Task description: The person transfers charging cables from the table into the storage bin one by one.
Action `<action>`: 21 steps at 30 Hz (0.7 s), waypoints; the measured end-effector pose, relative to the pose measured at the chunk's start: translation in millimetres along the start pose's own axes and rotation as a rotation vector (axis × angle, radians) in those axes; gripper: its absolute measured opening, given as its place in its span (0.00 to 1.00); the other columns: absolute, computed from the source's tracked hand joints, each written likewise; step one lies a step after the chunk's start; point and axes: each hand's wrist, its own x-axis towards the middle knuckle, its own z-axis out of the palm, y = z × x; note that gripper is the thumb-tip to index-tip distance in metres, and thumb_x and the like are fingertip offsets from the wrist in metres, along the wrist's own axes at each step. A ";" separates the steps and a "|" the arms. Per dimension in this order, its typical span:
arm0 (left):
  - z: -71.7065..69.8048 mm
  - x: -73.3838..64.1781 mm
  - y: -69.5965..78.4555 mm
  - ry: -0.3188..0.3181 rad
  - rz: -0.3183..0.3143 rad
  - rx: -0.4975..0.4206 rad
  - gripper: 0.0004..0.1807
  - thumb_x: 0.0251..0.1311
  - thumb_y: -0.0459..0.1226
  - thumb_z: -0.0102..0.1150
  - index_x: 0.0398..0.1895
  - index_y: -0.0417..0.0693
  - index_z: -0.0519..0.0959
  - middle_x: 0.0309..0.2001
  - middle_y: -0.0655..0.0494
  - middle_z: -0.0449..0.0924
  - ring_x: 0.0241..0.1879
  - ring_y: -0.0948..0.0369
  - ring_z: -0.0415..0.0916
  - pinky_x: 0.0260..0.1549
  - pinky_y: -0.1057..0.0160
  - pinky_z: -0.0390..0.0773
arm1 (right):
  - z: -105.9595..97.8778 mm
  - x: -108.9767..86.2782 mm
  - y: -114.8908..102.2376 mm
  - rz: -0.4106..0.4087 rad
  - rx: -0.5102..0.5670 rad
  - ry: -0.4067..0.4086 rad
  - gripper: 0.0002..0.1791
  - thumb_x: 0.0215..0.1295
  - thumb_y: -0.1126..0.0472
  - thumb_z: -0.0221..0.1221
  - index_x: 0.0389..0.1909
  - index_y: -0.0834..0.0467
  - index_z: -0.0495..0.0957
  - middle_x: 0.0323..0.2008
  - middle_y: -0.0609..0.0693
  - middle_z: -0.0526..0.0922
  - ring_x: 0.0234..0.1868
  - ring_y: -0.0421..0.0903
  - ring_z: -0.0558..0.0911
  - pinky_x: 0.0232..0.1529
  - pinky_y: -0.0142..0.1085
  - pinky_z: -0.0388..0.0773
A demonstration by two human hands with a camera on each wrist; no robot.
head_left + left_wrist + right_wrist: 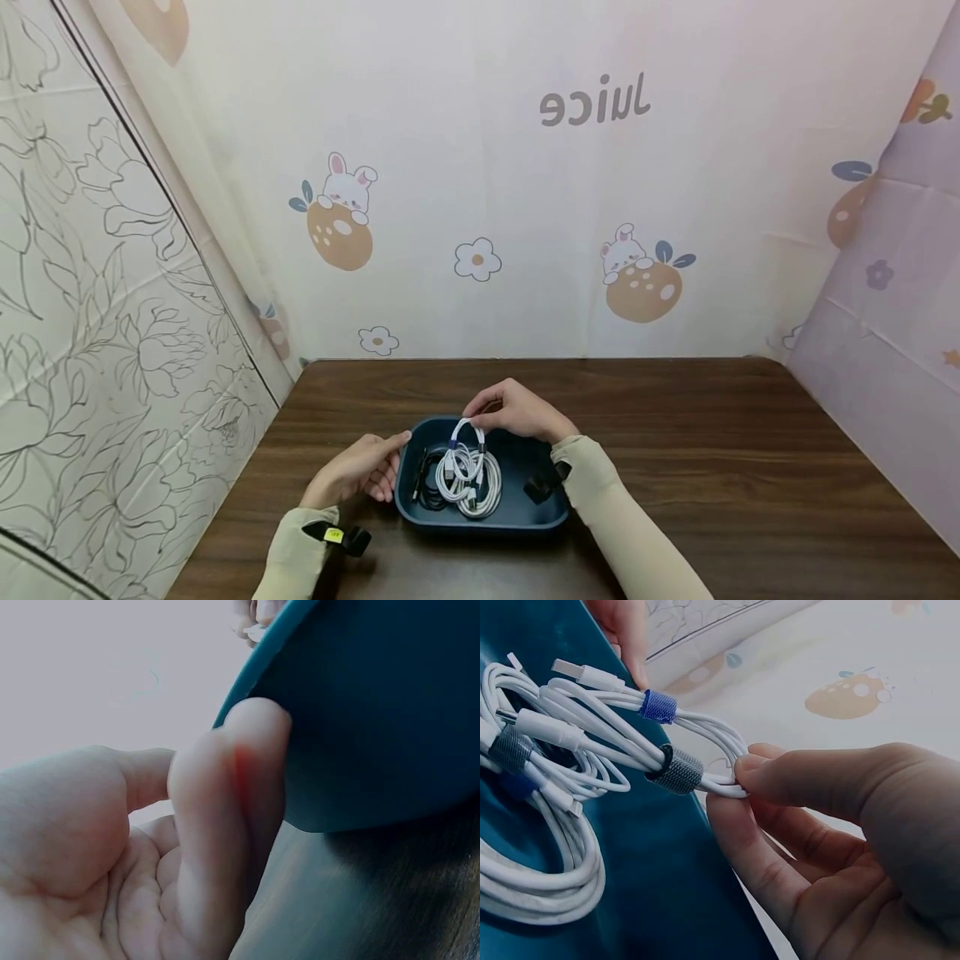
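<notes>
My right hand (519,411) pinches one end of a coiled white charging cable (712,727) between thumb and fingers, raised above a dark blue bin (525,521). Blue and grey straps (658,706) bind this coil, and its plugs point toward the bin's inside. Another white cable coil (577,892) lies in the bin beneath it. A black cable (431,493) sits at the bin's left end. At the left rim my left hand (367,467) holds the bin, thumb at the edge and fingers against the outer wall. Its thumb tip is hidden in the left wrist view.
The bin stands on a dark wooden table (720,467). Printed curtains (480,183) rise behind the table and along both sides. Black wrist cameras (356,542) are strapped over both sleeves.
</notes>
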 end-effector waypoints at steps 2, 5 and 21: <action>0.0 0.0 0.5 -0.004 0.000 0.000 0.32 0.76 0.60 0.48 0.20 0.47 0.77 0.16 0.57 0.79 0.13 0.65 0.78 0.15 0.68 0.80 | 1.7 1.0 -0.1 0.003 0.003 -0.001 0.08 0.72 0.62 0.64 0.47 0.56 0.88 0.47 0.64 0.87 0.38 0.43 0.85 0.48 0.57 0.84; -0.1 0.3 0.8 -0.010 -0.002 -0.001 0.32 0.76 0.59 0.47 0.20 0.47 0.77 0.17 0.57 0.79 0.14 0.65 0.78 0.16 0.68 0.80 | 4.8 2.5 -1.5 0.009 -0.001 -0.002 0.08 0.72 0.62 0.64 0.47 0.56 0.88 0.47 0.63 0.88 0.38 0.44 0.85 0.47 0.50 0.85; -0.4 -0.1 1.2 -0.008 -0.004 -0.008 0.32 0.76 0.59 0.47 0.19 0.47 0.77 0.16 0.57 0.79 0.13 0.65 0.78 0.15 0.68 0.80 | 20.5 11.8 -7.6 -0.001 -0.066 -0.053 0.07 0.71 0.63 0.65 0.45 0.53 0.89 0.42 0.48 0.89 0.39 0.45 0.85 0.42 0.34 0.84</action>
